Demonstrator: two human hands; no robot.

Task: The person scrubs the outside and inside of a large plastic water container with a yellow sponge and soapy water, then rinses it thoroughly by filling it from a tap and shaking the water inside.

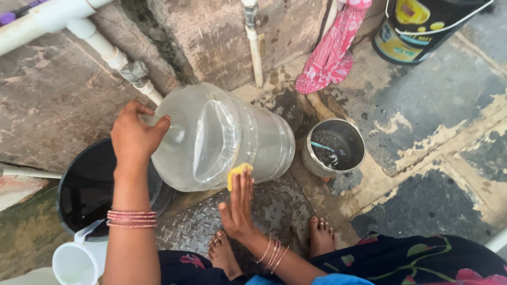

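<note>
A large clear plastic water jar [222, 137] lies on its side, its neck end toward the upper left. My left hand [134, 134] grips the jar at its neck end and holds it up. Against the jar's lower side, my right hand [238, 203] presses a small yellow sponge [238, 171] with flat fingers. Both wrists wear pink bangles. My bare feet [224, 253] stand on a wet metal plate below the jar.
A black bucket [87, 190] sits under the jar's neck end, a white mug [76, 261] beside it. A small steel pot [334, 148] with a brush inside stands right. A pink cloth [332, 50], paint bucket [417, 26] and white pipes [253, 42] line the wall.
</note>
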